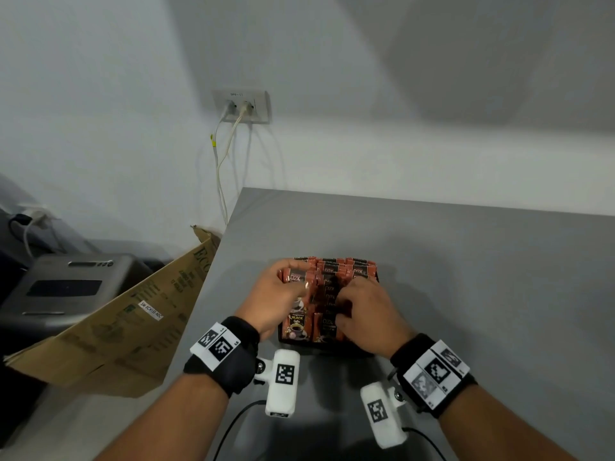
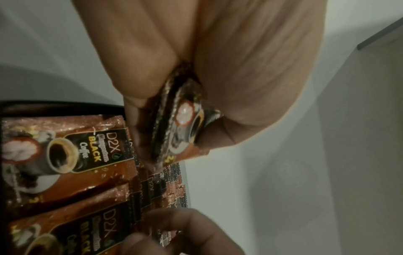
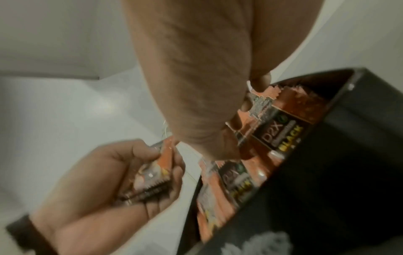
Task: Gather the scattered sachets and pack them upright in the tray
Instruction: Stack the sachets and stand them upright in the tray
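Observation:
A black tray (image 1: 319, 346) stands on the grey table (image 1: 466, 277), packed with upright red-brown coffee sachets (image 1: 336, 267) in rows. My left hand (image 1: 296, 282) hovers over the tray's left side and grips a small stack of sachets (image 2: 181, 120) between thumb and fingers. My right hand (image 1: 342, 306) reaches into the tray's middle. Its curled fingertips (image 3: 259, 82) hook over the top edges of the standing sachets (image 3: 277, 124), with the thumb at the front row. In the right wrist view the left hand (image 3: 109, 181) shows beside the tray wall (image 3: 327, 163).
The table's left edge runs close to the tray. Beyond it lean a cardboard box (image 1: 126, 321) and a grey appliance (image 1: 66, 287). A wall socket (image 1: 243, 106) with hanging cables sits behind. Bare table extends to the right and behind the tray.

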